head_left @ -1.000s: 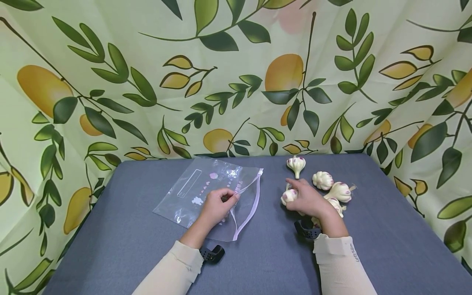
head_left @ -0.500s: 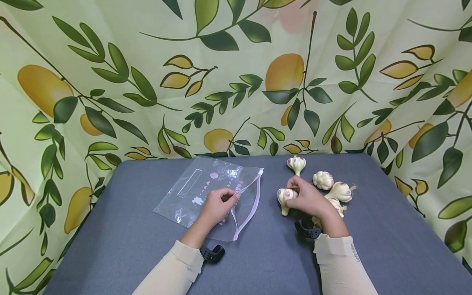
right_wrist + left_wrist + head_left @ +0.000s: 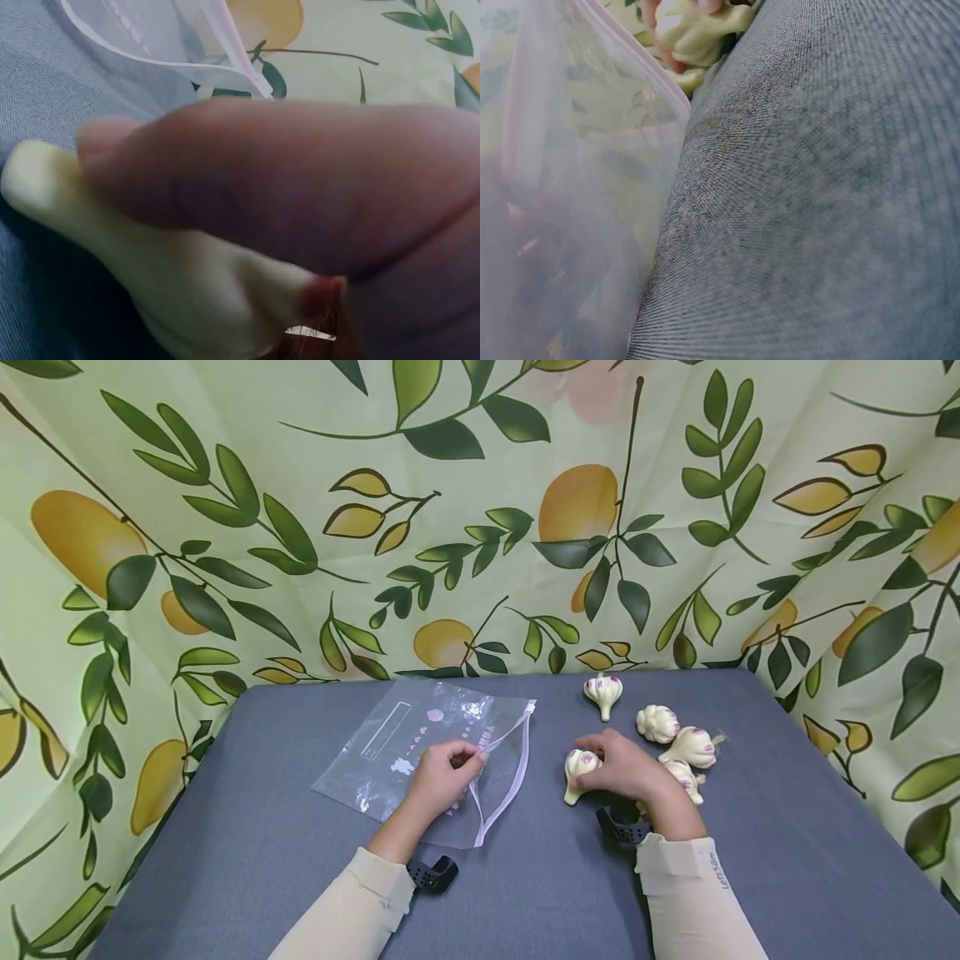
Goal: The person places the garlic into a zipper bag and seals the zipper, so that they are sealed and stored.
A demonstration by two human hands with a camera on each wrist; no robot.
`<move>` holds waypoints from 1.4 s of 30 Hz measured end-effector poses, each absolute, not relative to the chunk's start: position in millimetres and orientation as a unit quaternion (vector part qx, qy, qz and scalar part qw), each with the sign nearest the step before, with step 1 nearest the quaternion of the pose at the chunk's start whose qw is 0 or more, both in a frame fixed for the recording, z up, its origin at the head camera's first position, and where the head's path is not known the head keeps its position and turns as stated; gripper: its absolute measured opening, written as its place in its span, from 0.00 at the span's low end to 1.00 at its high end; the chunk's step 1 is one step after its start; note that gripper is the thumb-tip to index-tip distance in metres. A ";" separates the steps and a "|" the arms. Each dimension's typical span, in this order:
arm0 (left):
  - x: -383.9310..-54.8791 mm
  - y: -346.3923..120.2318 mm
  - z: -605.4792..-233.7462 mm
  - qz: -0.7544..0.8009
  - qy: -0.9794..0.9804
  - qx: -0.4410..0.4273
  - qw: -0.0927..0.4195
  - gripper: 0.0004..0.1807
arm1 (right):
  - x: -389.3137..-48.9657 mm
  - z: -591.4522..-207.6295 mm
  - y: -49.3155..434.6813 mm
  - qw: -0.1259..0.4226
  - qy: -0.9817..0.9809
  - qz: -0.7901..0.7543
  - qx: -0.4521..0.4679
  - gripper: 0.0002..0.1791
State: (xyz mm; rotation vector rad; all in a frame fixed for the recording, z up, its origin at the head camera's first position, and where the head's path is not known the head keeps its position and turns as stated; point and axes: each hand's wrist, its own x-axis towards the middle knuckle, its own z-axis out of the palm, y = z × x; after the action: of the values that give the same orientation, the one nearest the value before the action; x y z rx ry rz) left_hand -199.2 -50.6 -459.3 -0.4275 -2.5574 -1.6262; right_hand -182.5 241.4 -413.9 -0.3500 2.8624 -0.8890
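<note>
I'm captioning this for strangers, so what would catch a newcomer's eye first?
Probably the cloth printed with leaves and orange fruit, filling the background behind the grey table. Next, on the table's right side, the right hand holds a garlic bulb, with other bulbs nearby. To the left, the left hand pinches the mouth of a clear bag.

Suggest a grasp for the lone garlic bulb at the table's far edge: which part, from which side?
I'd pinch the round body of the far garlic bulb across its left and right flanks, coming from above. The body is the widest part, the narrow stem points away from the patterned cloth, and both flanks stand clear of the other garlic bulbs. Likely steadier than the stem.
</note>
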 end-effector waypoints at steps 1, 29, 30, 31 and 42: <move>-199.4 -50.7 -459.3 -0.529 -0.836 -0.140 0.042 0.05 | -182.2 -414.1 240.5 0.061 0.947 -0.292 -0.117 0.35; -198.0 -49.5 -455.5 -0.508 -0.848 -0.138 0.062 0.04 | -177.2 -416.6 181.8 0.080 0.838 -0.518 -0.154 0.29; -198.0 -49.3 -455.2 -0.504 -0.850 -0.137 0.065 0.03 | -177.3 -417.1 180.4 0.070 0.839 -0.516 -0.157 0.29; -197.8 -49.1 -454.9 -0.503 -0.851 -0.137 0.067 0.03 | -177.4 -417.5 179.2 0.054 0.844 -0.508 -0.161 0.30; -195.1 -45.9 -453.4 -0.460 -0.855 -0.188 0.151 0.05 | -180.7 -428.1 172.3 -0.026 0.902 -0.393 -0.175 0.37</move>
State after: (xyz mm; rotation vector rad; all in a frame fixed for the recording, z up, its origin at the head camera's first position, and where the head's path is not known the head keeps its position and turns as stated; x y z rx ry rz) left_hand -195.1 -45.9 -453.4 -0.5404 -2.4535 -1.3203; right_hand -180.7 172.3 -428.1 -0.5584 2.8830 -1.2568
